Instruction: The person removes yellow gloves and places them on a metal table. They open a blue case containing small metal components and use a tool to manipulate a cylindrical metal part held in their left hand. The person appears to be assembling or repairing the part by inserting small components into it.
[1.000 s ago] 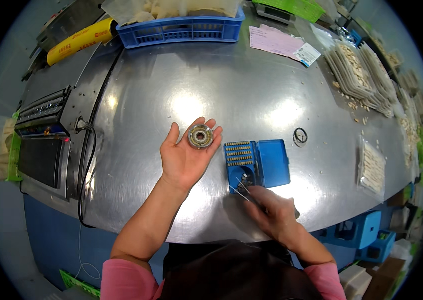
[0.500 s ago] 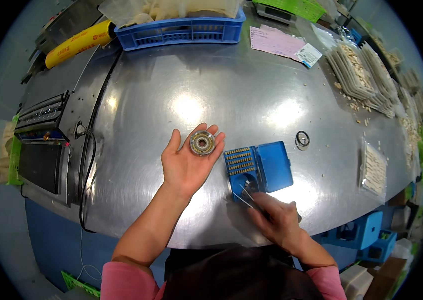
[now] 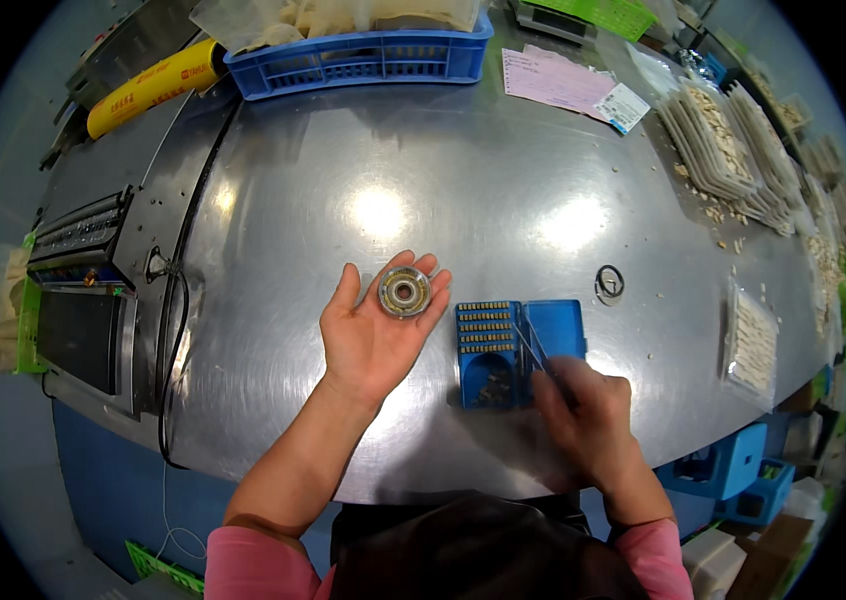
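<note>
Palm up, my left hand holds a round metal bearing-like piece on its outstretched fingers; a ring-shaped pattern and a centre hole show on its face. To its right lies an open blue plastic case. Rows of small brass-coloured pieces fill its upper part, and dark small parts sit in the rounded compartment below. Metal tweezers are gripped in my right hand, their tips over the join between case and lid. Whether the tips hold anything is too small to tell.
A black ring lies right of the case. Stacked clear trays and a bagged pack stand along the right. A blue crate and pink papers are at the back; a black machine is at left.
My right hand has moved right and a little up with the tweezers, from the rounded compartment to the lid side. The case sits slightly straighter. My left hand stays nearly still.
</note>
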Demonstrator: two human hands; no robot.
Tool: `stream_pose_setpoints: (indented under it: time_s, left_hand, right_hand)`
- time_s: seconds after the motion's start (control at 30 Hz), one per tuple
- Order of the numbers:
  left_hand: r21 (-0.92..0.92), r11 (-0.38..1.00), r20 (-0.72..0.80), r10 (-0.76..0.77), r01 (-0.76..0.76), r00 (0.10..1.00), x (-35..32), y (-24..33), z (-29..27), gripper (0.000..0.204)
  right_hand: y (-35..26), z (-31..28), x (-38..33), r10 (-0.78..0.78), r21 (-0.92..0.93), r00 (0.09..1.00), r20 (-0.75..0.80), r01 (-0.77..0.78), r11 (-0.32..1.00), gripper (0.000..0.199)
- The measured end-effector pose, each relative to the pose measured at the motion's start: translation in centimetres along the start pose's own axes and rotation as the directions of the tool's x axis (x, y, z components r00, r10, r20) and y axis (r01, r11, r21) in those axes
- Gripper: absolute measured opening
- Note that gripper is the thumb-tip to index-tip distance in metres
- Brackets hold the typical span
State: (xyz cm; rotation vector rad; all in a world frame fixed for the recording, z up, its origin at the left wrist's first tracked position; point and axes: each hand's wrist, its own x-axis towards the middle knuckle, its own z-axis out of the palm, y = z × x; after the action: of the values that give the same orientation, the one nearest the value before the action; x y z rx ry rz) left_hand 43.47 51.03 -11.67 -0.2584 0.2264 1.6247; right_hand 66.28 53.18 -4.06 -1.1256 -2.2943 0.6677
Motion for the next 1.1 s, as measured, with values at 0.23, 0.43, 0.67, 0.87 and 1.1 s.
stream_pose_setpoints:
  time_s: [0.23,0.43,0.67,0.87,1.1]
  left_hand:
    - [0.028,1.000,0.001,-0.013,0.013,1.000,0.0,-0.1,0.3,0.058]
    - [0.074,0.997,0.007,-0.013,0.013,1.000,-0.2,-0.1,0.4,0.057]
    - [0.084,0.996,0.007,-0.017,0.016,1.000,-0.1,-0.1,0.3,0.058]
    - [0.088,0.996,0.003,-0.017,0.016,1.000,-0.1,-0.1,0.2,0.058]
    - [0.057,0.998,0.000,-0.006,0.006,1.000,0.0,-0.2,0.2,0.059]
  right_hand:
    - [0.4,1.4,1.1,-0.013,0.008,1.000,0.009,0.013,1.000,0.015]
    - [0.8,1.8,1.6,-0.061,-0.067,0.998,0.001,0.060,0.996,0.019]
    - [0.5,1.9,2.3,-0.044,-0.148,0.998,-0.046,0.037,0.988,0.021]
    - [0.9,2.3,2.5,-0.036,-0.139,0.998,-0.058,0.028,0.990,0.021]
    - [1.2,2.5,2.4,-0.028,-0.140,0.998,-0.055,0.020,0.990,0.022]
